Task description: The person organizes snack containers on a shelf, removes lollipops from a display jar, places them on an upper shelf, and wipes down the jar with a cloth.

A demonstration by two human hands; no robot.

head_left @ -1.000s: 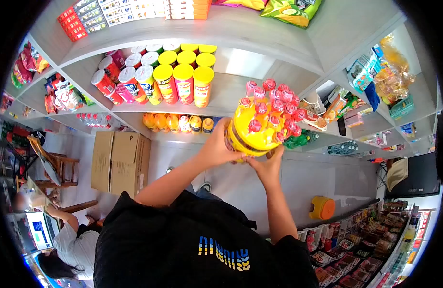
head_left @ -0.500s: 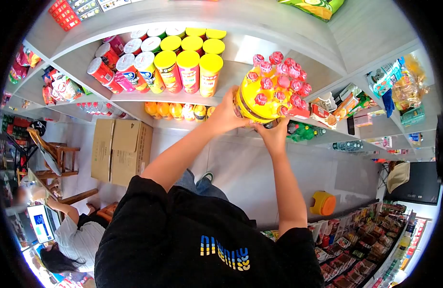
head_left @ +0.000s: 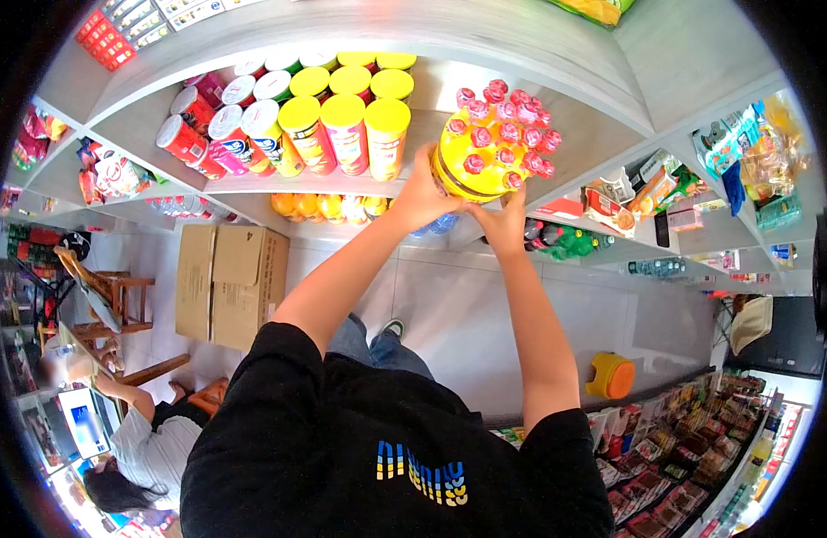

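Between my two hands is a round yellow lollipop stand, its top bristling with lollipops in red-pink wrappers. My left hand grips its left side, and my right hand holds the near lower edge at the right. The stand is tilted, at the shelf to the right of the yellow-lidded canisters. Whether its base touches the shelf is hidden.
More canisters with white lids fill the shelf's left side. Orange bottles and green bottles stand lower down. A cardboard box and a yellow stool are on the floor. Another person sits at the lower left.
Both hands have carried the lollipop stand slightly up and left in view, farther over the shelf. The grip remains, and the view has shifted a little.
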